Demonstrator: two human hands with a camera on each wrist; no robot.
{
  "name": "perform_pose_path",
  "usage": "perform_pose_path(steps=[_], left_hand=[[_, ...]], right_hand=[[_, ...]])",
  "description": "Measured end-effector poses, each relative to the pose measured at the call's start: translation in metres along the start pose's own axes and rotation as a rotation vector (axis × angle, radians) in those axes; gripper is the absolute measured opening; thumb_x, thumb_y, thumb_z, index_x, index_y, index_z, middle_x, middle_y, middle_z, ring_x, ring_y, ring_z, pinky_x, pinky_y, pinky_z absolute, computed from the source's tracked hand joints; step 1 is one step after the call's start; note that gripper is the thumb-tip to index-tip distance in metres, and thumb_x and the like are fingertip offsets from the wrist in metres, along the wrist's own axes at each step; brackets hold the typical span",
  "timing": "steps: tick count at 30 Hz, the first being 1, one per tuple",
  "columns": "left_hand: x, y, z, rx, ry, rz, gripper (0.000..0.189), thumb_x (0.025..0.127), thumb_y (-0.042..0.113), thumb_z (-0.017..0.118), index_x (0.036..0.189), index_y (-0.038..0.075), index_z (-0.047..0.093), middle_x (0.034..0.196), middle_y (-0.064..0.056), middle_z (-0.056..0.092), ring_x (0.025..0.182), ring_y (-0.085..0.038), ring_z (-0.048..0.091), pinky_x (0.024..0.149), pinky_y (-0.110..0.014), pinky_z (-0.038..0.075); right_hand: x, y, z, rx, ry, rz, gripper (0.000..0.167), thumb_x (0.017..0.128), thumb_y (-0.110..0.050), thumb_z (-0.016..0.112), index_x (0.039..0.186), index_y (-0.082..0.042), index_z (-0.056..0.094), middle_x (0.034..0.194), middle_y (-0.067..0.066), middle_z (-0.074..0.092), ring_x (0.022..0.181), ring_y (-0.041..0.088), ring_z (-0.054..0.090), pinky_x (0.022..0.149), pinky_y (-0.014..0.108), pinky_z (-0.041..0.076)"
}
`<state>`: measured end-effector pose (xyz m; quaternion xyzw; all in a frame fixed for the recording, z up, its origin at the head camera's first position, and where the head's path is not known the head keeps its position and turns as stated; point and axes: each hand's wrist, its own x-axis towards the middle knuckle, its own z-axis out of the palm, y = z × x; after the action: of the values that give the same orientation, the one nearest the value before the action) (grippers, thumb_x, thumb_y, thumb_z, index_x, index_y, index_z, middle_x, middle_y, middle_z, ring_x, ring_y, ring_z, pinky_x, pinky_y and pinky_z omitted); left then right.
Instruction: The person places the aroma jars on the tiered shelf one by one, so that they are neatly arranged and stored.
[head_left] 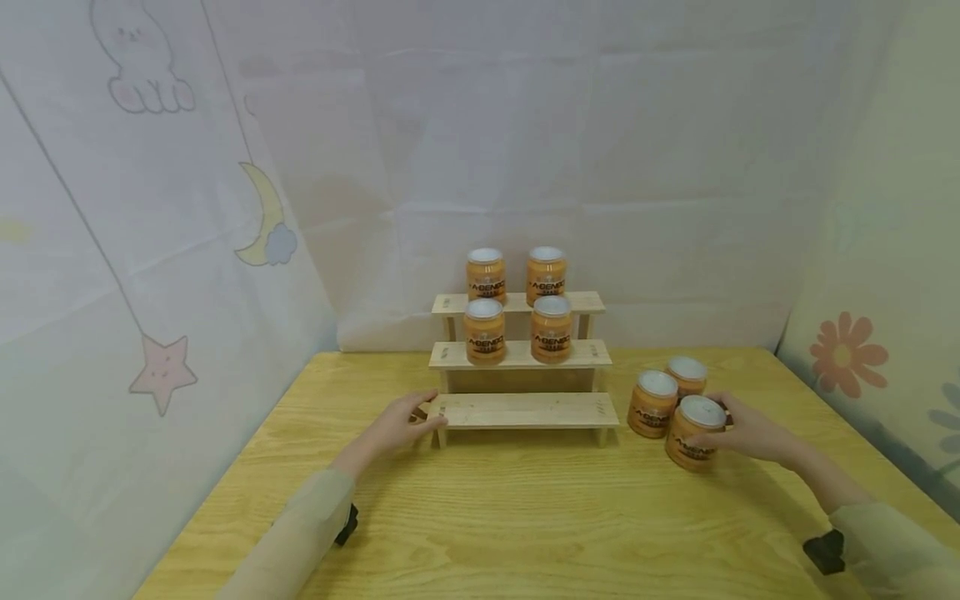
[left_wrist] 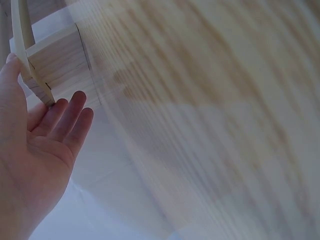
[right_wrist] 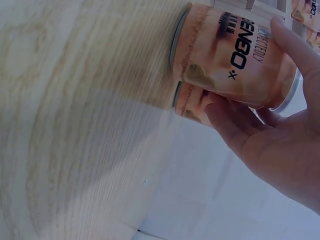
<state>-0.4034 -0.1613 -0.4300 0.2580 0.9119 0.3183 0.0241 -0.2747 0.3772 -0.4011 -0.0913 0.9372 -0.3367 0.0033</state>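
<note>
Starting with the orange cylindrical can with the silvery lid and dark lettering (head_left: pixel 682 427): it's the nearest of a little cluster, and our right hand (head_left: pixel 753 429) has its thumb and fingers wrapped round the side. We can't tell whether its base is touching the yellowish wood-grain table (head_left: pixel 450 517) or just off it. Our main worry is the neighbours, two matching orange cans with silvery lids (head_left: pixel 652 408) (head_left: pixel 687 375) right behind it. A careless sideways swing could clip one and tip it, since there's barely any gap. The side looks smooth too, so a loose grip might let it slide.

Next over, to the left, is the pale wooden three-tier stand (head_left: pixel 525 410). Our left hand (head_left: pixel 401 425) has the left end of the lowest tier between thumb and fingers, probably bracing it. If we tug or lean on that end, we reckon the whole thing could skid, and the four orange silver-lidded cans on the upper two tiers (head_left: pixel 486 333) (head_left: pixel 551 333) (head_left: pixel 486 279) (head_left: pixel 546 279) might wobble. The middle pair look close to their front edge, and the top pair have furthest to fall.
</note>
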Motion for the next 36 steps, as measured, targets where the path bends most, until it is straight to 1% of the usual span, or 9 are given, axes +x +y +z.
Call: perform_pose_path(steps=[3,6,11,14,17,22,27,31,36], left_hand=[[0.0,0.001,-0.001,-0.007,0.005,-0.003,0.072,0.089,0.047,0.059,0.144,0.007,0.037,0.142,-0.013,0.044,0.108,-0.027,0.058,0.089,-0.042,0.051],[0.0,0.002,-0.001,-0.003,0.005,-0.002,0.072,0.089,0.048,0.059,0.144,0.007,0.037,0.142,-0.014,0.045,0.108,-0.027,0.058,0.088,-0.042,0.052],[0.0,0.005,-0.002,0.015,-0.003,-0.012,0.073,0.088,0.049,0.059,0.145,0.008,0.036,0.142,-0.013,0.044,0.109,-0.027,0.057,0.089,-0.042,0.051],[-0.001,0.006,-0.002,0.022,-0.008,-0.024,0.074,0.088,0.051,0.059,0.146,0.01,0.035,0.143,-0.012,0.043,0.111,-0.027,0.056,0.09,-0.043,0.051],[-0.001,0.006,-0.002,0.024,-0.008,-0.026,0.075,0.088,0.052,0.058,0.146,0.01,0.034,0.143,-0.012,0.043,0.111,-0.027,0.056,0.09,-0.044,0.051],[-0.002,0.006,-0.001,0.029,-0.003,-0.022,0.075,0.088,0.052,0.058,0.146,0.01,0.035,0.143,-0.011,0.044,0.111,-0.027,0.056,0.09,-0.043,0.051],[-0.003,0.005,-0.001,0.035,0.003,-0.017,0.073,0.089,0.05,0.058,0.145,0.01,0.036,0.142,-0.012,0.045,0.11,-0.026,0.057,0.088,-0.042,0.051],[-0.004,0.003,-0.001,0.044,-0.001,-0.019,0.073,0.089,0.05,0.058,0.146,0.01,0.035,0.143,-0.011,0.044,0.11,-0.026,0.056,0.088,-0.041,0.052],[-0.004,0.002,0.0,0.057,-0.004,-0.015,0.073,0.089,0.05,0.058,0.146,0.011,0.035,0.144,-0.01,0.043,0.111,-0.026,0.056,0.091,-0.041,0.051]], right_hand=[[0.001,-0.001,-0.002,-0.022,0.01,-0.002,0.075,0.083,-0.035,0.072,0.132,0.005,0.033,0.12,0.022,0.052,0.108,0.038,0.054,0.073,0.034,0.051],[0.001,-0.001,-0.003,-0.015,0.01,-0.012,0.072,0.082,-0.034,0.073,0.13,0.004,0.036,0.118,0.02,0.054,0.107,0.037,0.055,0.073,0.033,0.052],[-0.001,-0.004,-0.004,-0.004,0.006,-0.042,0.066,0.08,-0.031,0.075,0.126,0.003,0.042,0.114,0.017,0.057,0.101,0.03,0.059,0.068,0.029,0.052],[-0.001,-0.008,-0.006,-0.004,0.02,-0.062,0.066,0.079,-0.031,0.076,0.127,0.001,0.043,0.115,0.017,0.057,0.101,0.031,0.059,0.068,0.027,0.053],[-0.001,-0.014,-0.01,0.025,0.02,-0.081,0.068,0.081,-0.03,0.075,0.131,0.0,0.041,0.118,0.018,0.055,0.104,0.033,0.058,0.071,0.027,0.054],[0.004,-0.031,-0.017,0.033,0.034,-0.116,0.072,0.082,-0.03,0.074,0.136,0.0,0.037,0.12,0.019,0.053,0.105,0.031,0.057,0.071,0.027,0.054],[0.013,-0.052,-0.019,0.025,0.042,-0.135,0.078,0.08,-0.033,0.075,0.138,0.001,0.036,0.121,0.019,0.054,0.108,0.035,0.056,0.074,0.025,0.054],[0.019,-0.07,-0.017,0.043,0.021,-0.127,0.075,0.08,-0.036,0.074,0.137,-0.003,0.038,0.121,0.018,0.053,0.106,0.033,0.056,0.071,0.03,0.054],[0.027,-0.092,-0.011,0.043,0.024,-0.143,0.074,0.079,-0.039,0.075,0.135,-0.006,0.04,0.12,0.015,0.055,0.104,0.029,0.057,0.074,0.035,0.052]])
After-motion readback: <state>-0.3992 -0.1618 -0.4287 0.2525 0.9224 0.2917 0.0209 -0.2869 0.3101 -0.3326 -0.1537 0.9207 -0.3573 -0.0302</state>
